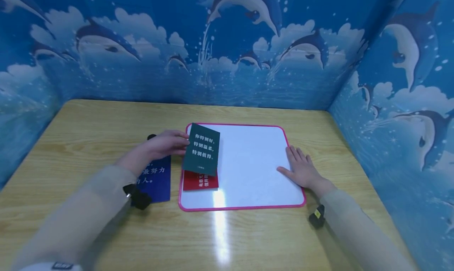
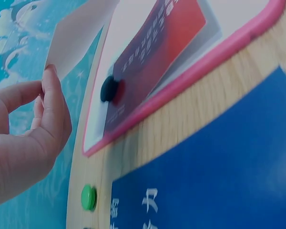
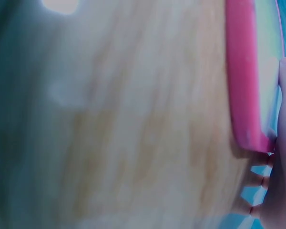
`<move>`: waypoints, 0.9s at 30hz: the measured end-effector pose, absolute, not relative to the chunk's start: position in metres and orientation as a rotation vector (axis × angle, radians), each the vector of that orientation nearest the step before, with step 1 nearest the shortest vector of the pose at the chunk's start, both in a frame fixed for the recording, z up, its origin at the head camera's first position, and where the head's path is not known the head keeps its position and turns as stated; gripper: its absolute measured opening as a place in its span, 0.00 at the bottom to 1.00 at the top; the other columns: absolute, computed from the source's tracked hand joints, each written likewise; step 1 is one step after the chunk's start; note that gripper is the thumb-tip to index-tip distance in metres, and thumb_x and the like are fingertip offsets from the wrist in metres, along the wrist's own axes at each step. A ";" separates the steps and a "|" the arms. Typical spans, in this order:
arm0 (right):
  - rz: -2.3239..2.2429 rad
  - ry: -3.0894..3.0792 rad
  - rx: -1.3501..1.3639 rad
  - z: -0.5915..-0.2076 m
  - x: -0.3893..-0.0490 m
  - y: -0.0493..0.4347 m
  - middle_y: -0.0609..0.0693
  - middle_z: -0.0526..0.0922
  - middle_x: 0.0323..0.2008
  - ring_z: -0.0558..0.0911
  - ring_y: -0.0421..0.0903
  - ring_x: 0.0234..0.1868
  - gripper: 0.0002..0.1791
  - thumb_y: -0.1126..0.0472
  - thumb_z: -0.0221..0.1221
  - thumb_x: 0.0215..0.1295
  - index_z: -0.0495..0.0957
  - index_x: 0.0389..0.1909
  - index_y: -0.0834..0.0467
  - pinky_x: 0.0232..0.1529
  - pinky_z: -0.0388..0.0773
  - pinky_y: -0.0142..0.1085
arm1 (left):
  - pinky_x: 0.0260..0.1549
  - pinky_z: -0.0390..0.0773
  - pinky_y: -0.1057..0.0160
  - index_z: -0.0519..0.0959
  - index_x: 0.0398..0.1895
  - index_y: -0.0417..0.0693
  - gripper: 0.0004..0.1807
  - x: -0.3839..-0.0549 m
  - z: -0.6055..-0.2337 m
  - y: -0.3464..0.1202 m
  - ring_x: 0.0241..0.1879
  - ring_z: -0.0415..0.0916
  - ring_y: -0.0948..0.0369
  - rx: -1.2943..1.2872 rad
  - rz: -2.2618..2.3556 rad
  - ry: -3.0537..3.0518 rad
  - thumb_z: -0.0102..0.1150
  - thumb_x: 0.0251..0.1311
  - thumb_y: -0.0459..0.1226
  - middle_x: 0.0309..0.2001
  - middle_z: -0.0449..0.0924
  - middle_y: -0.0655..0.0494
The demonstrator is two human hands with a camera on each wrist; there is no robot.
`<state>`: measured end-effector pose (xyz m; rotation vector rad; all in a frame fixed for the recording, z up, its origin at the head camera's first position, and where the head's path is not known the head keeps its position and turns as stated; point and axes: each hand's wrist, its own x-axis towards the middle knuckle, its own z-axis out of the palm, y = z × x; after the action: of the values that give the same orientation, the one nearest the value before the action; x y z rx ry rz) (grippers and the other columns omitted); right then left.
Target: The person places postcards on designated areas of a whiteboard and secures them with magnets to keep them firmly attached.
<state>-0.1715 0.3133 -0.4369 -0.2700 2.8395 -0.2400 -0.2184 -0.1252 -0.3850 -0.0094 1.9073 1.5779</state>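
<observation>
My left hand [image 1: 164,145] pinches the left edge of a dark green card [image 1: 202,149] with white lettering. In the left wrist view the card's pale back [image 2: 78,36] shows, lifted off the board. Under it, a red card [image 1: 201,181] lies on the left part of a pink-rimmed whiteboard [image 1: 252,164]. A round black magnet [image 2: 109,89] sits on the red card near one end. My right hand [image 1: 301,170] rests on the board's right edge, thumb on the white surface and fingers spread along the rim.
A blue card [image 1: 157,180] with white lettering lies on the wooden table left of the board, partly hidden by my left arm. A green magnet [image 2: 88,197] lies beside it. Dolphin-printed walls [image 1: 227,82] enclose the table at the back and sides.
</observation>
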 end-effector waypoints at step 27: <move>-0.238 2.838 -0.267 -0.436 -0.171 0.314 0.64 0.39 0.73 0.40 0.67 0.72 0.52 0.30 0.41 0.63 0.37 0.73 0.63 0.68 0.35 0.66 | 0.42 0.82 0.65 0.65 0.59 0.40 0.21 -0.214 -0.402 -0.065 0.41 0.80 0.59 -0.224 1.530 1.829 0.51 0.63 0.32 0.53 0.74 0.42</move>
<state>-0.1710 0.3136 -0.4363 -0.2667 2.8378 -0.2379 -0.2141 -0.0651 -0.4018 -0.2241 1.8285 1.5299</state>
